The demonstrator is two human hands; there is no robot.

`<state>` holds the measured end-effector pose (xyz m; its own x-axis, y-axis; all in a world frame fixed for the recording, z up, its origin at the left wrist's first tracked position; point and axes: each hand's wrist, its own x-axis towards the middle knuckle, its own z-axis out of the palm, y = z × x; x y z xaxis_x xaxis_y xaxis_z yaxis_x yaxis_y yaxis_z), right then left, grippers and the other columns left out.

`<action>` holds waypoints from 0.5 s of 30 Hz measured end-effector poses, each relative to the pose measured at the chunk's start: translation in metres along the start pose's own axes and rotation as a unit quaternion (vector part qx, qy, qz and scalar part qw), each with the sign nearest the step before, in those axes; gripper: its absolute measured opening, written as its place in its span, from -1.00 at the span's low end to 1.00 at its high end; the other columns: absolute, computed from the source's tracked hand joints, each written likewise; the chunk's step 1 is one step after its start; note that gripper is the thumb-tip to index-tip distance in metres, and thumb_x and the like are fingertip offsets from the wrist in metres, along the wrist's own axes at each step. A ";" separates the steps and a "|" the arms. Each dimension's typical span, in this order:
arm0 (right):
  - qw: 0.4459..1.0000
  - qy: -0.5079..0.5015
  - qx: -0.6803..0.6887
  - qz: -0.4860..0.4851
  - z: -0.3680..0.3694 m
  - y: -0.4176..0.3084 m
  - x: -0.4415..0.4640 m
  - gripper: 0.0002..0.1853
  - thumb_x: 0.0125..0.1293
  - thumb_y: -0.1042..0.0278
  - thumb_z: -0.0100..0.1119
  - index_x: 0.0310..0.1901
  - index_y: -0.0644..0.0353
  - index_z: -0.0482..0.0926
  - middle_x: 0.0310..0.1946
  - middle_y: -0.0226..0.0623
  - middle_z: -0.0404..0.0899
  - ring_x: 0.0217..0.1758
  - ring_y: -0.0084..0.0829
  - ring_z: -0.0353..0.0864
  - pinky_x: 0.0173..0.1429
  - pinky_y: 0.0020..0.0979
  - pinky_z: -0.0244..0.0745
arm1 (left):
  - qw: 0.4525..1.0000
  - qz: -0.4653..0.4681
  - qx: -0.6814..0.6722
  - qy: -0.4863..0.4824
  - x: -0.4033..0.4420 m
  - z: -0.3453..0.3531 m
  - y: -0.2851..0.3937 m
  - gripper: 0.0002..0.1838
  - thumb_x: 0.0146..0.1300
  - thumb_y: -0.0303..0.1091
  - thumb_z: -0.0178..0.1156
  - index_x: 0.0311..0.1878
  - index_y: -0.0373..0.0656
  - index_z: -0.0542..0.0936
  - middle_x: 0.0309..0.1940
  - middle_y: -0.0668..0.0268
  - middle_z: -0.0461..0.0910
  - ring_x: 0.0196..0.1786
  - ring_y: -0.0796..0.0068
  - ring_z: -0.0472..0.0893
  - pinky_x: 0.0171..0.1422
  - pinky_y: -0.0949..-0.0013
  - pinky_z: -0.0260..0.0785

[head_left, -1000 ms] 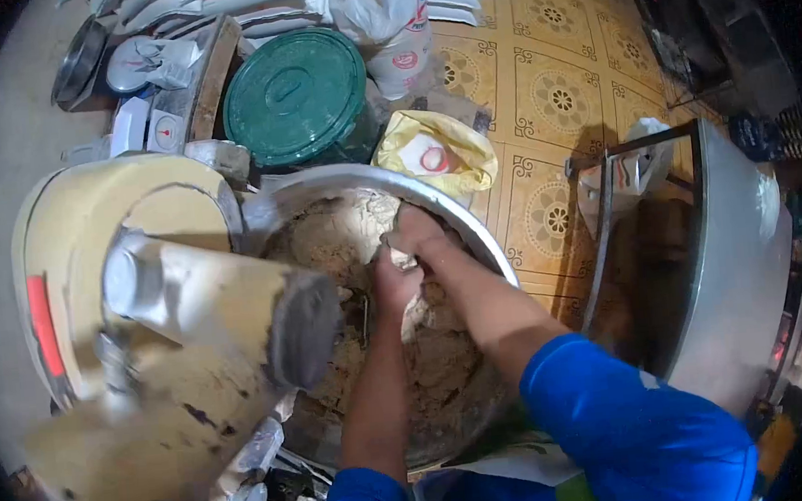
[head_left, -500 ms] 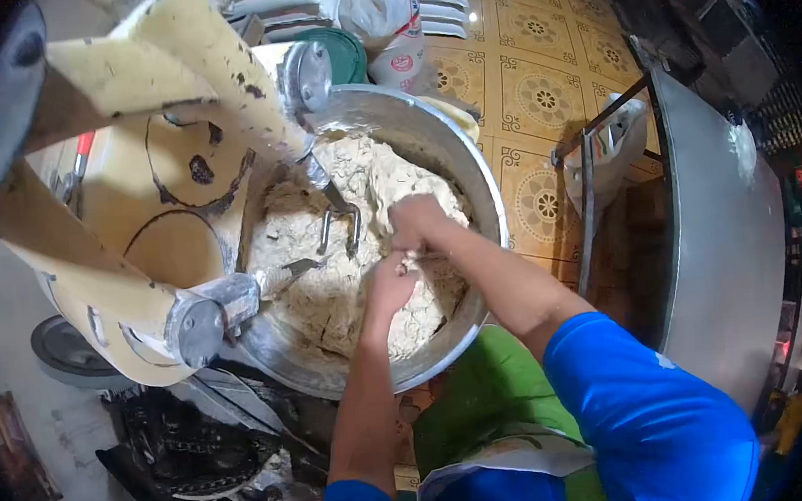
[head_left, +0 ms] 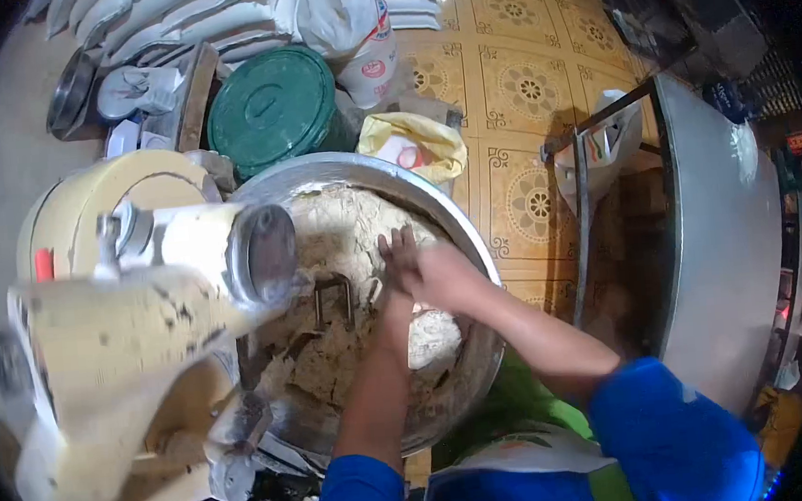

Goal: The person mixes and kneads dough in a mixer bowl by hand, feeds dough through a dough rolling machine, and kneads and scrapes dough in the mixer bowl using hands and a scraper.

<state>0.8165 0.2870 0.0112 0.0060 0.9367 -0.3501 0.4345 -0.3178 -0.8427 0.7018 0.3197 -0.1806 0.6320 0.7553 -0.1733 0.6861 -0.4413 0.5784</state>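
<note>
Pale, lumpy dough (head_left: 333, 220) fills much of a round metal mixing bowl (head_left: 463, 225) in front of me. Over the right part of the dough, my left hand (head_left: 403, 262) has its fingers stretched out and a little apart. My right hand (head_left: 447, 277) meets it from the right, against or just beside its palm side; motion smears its fingers, and whether it grips anything is hidden. Left of both hands, a bent metal mixing tool (head_left: 333, 300) stands in the dough. The cream mixer arm (head_left: 134, 333) reaches over the bowl's left side.
A green-lidded bin (head_left: 272, 105) stands behind the bowl, beside a yellow bag (head_left: 411, 141). White sacks (head_left: 213, 16) are stacked farther back. To the right is a metal-topped table (head_left: 724, 225) on a dark frame; patterned tiles (head_left: 530, 90) cover the floor.
My hands have come up from the dough and together, the left one's fingers now extended. The mixer arm has swung across the left side, and the view has shifted, showing more of the bin.
</note>
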 end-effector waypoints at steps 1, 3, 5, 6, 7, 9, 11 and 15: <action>0.994 0.103 0.017 0.031 -0.001 -0.003 0.031 -0.63 0.10 0.34 0.30 -0.12 0.45 0.59 -0.11 0.05 0.62 -0.14 0.01 0.61 -0.03 -0.06 0.54 | 0.986 -0.002 -0.166 -0.021 -0.003 0.015 -0.016 -0.22 0.27 0.01 0.19 0.44 -0.19 0.22 0.41 -0.01 0.20 0.42 0.12 0.26 0.46 0.19 0.15; 0.979 0.118 -0.143 0.088 0.007 0.005 0.094 -0.50 0.04 0.25 0.40 -0.03 0.43 0.59 -0.03 0.10 0.61 -0.05 0.03 0.61 0.10 -0.14 0.54 | 0.946 0.001 -0.321 -0.039 0.002 0.012 -0.021 -0.15 0.24 0.07 0.19 0.48 -0.16 0.14 0.51 0.01 0.06 0.49 0.07 0.16 0.49 0.15 0.10; 0.985 0.041 -0.115 0.120 0.028 0.066 0.144 -0.45 0.01 0.23 0.43 0.00 0.42 0.58 -0.01 0.10 0.61 0.01 0.01 0.61 0.13 -0.14 0.52 | 0.967 -0.082 -0.226 -0.088 -0.003 -0.048 0.029 -0.18 0.30 0.06 0.13 0.49 -0.14 0.12 0.48 0.04 0.13 0.46 0.12 0.20 0.47 0.19 0.12; 0.984 -0.039 -0.090 0.151 0.030 0.075 0.155 -0.40 -0.02 0.22 0.45 0.04 0.40 0.58 0.01 0.11 0.60 0.07 -0.02 0.61 0.17 -0.15 0.51 | 0.970 -0.122 -0.176 -0.116 -0.002 -0.065 0.042 -0.20 0.32 0.05 0.10 0.50 -0.14 0.10 0.46 0.05 0.16 0.45 0.15 0.22 0.46 0.21 0.12; 0.984 -0.036 -0.084 0.156 0.035 0.084 0.164 -0.40 -0.02 0.22 0.45 0.04 0.40 0.58 0.01 0.11 0.60 0.07 -0.02 0.61 0.17 -0.15 0.51 | 0.970 -0.120 -0.173 -0.124 0.003 -0.066 0.042 -0.20 0.32 0.05 0.10 0.50 -0.14 0.10 0.46 0.05 0.16 0.45 0.15 0.22 0.46 0.21 0.12; 0.973 -0.036 -0.059 0.221 0.029 0.076 0.167 -0.42 -0.14 0.32 0.48 -0.03 0.43 0.61 -0.06 0.09 0.63 -0.01 -0.06 0.64 0.13 -0.21 0.53 | 0.970 -0.105 -0.149 -0.161 0.014 -0.067 0.040 -0.23 0.32 0.05 0.10 0.47 -0.14 0.15 0.43 0.05 0.20 0.42 0.15 0.25 0.44 0.22 0.15; 0.964 -0.035 -0.041 0.260 0.033 0.079 0.172 -0.43 -0.21 0.37 0.49 -0.07 0.44 0.62 -0.10 0.07 0.64 -0.05 -0.09 0.66 0.10 -0.24 0.54 | 0.968 -0.090 -0.128 -0.197 0.025 -0.069 0.037 -0.26 0.31 0.05 0.11 0.44 -0.15 0.20 0.41 0.06 0.25 0.40 0.14 0.29 0.42 0.22 0.18; 0.954 0.029 -0.151 0.258 0.041 0.085 0.194 -0.46 -0.28 0.28 0.49 -0.17 0.38 0.68 -0.14 0.01 0.68 -0.08 -0.10 0.67 0.09 -0.26 0.55 | 0.968 -0.053 -0.089 -0.229 0.045 -0.071 0.029 -0.31 0.30 0.04 0.13 0.39 -0.16 0.29 0.35 0.06 0.34 0.35 0.14 0.36 0.38 0.23 0.23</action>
<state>0.8181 0.4354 -0.1449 0.3347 0.6769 -0.6555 0.6002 -0.6894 -0.4055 0.7247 0.3756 -0.1147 0.6834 0.4801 -0.5500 0.7082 -0.2530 0.6591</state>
